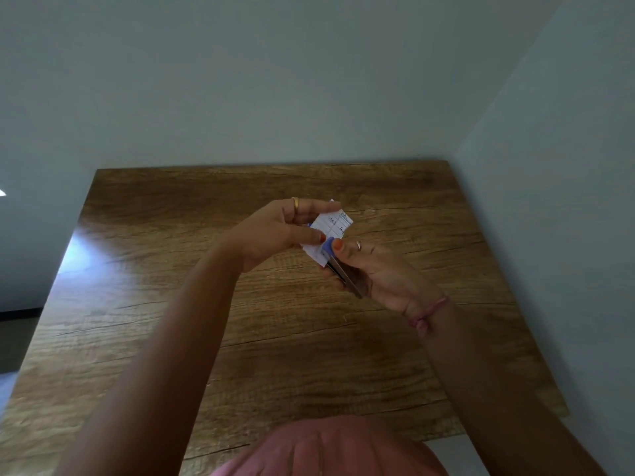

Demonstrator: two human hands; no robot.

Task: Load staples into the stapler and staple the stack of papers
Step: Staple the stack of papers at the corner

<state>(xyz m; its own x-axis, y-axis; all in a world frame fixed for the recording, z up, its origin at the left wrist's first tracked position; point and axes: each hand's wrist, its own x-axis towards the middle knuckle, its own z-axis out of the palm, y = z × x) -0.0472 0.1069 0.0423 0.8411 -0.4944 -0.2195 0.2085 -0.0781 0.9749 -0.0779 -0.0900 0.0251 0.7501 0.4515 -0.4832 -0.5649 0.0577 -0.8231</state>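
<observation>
Both hands are raised above the wooden table (192, 304). The left hand (275, 235) pinches a small stack of papers (338, 223) between thumb and fingers. The right hand (378, 273) is closed around the stapler (338, 266), its thumb pressing on the blue front end, which sits over the lower edge of the papers.
</observation>
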